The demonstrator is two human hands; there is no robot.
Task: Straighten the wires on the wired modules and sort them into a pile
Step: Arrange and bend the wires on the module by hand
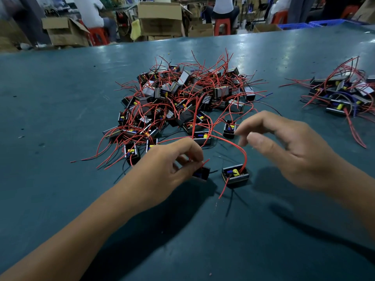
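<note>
A small black wired module [202, 173] sits low on the teal table [60, 94] near the middle of the view, pinched by the left hand [168, 165]; the thumb and forefinger curl round its top edge where a short red wire [205, 162] sticks up, and the rest of the module shows just right of the fingertips. Just beside it on the right, apart from it, lies a second module [235, 175] with its open face up — a yellow part and a blue part show inside; a long red lead [233, 142] arches from it up and back toward the big heap, and a shorter red lead trails from its near side across the table. The right hand [288, 151] hovers above the table to the right of this module, fingers loosely bent and spread, holding nothing. Farther off, in the middle of the table, lies the large tangled heap of modules [182, 98], red and black wires jutting every way; far right sits a smaller pile [343, 94], its red wires lying more nearly one way. Beyond the table's far edge stand cardboard boxes [160, 19], red stools [222, 26] and a blue crate [316, 24].
</note>
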